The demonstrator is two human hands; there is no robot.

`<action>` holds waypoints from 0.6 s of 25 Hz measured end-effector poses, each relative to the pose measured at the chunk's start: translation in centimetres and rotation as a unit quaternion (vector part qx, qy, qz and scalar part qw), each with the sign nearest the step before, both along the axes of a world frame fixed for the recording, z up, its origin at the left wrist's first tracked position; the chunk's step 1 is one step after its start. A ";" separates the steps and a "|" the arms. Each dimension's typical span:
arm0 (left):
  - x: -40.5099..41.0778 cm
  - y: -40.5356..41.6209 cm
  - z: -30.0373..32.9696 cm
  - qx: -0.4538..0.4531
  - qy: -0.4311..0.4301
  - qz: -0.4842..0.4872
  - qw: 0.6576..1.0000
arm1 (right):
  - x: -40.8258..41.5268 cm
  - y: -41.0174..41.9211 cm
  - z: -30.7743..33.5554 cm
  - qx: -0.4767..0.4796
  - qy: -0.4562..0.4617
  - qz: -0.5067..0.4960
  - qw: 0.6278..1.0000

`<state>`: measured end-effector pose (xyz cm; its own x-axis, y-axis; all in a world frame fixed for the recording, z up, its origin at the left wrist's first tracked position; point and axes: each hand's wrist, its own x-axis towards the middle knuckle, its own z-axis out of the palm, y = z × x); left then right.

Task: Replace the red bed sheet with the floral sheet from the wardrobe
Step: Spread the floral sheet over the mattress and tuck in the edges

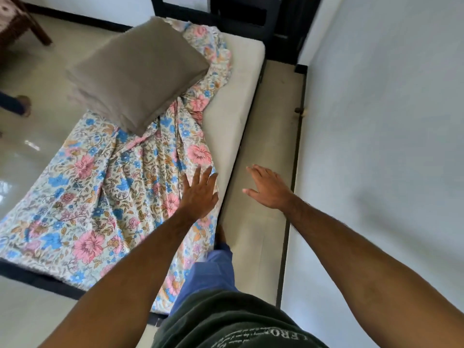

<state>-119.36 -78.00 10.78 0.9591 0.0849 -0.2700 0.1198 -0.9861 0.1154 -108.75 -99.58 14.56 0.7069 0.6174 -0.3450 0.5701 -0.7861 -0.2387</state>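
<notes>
Floral sheet (108,197) — thin cotton-like cloth printed with pink, blue and tan flowers on a pale ground, lying rumpled and creased over the near and left part of the bed, bunched into a twisted rope toward the far end. One sheet only. Beneath it, a pale foam mattress (233,114), rectangular, smooth-sided, bare along its right strip. On a dark bed frame (30,275), showing at the near left edge.

One pillow (136,71), grey-brown, plump and roughly square, slightly blurred, resting on the far part of the sheet.

Two bare hands. Left hand (199,194) flat on the sheet near the mattress's right edge, fingers straight and spread, pressing the cloth. Right hand (268,188) held over the floor strip beside the bed, fingers extended and relaxed, gripping nothing, well apart from the sheet.

Around: glossy pale floor tiles (32,151); a white wall (389,146) close on the right with a dark skirting line; a dark wooden chair (17,21) at the far left corner; a blue trouser leg (211,275) against the bed's near corner, partly hiding the sheet's hanging edge — a dark green shirt (226,320) below.
</notes>
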 end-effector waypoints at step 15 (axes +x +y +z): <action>35.3 10.5 0.4 -0.017 0.066 0.156 0.985 | 41.6 14.4 1.0 0.018 0.030 0.146 0.989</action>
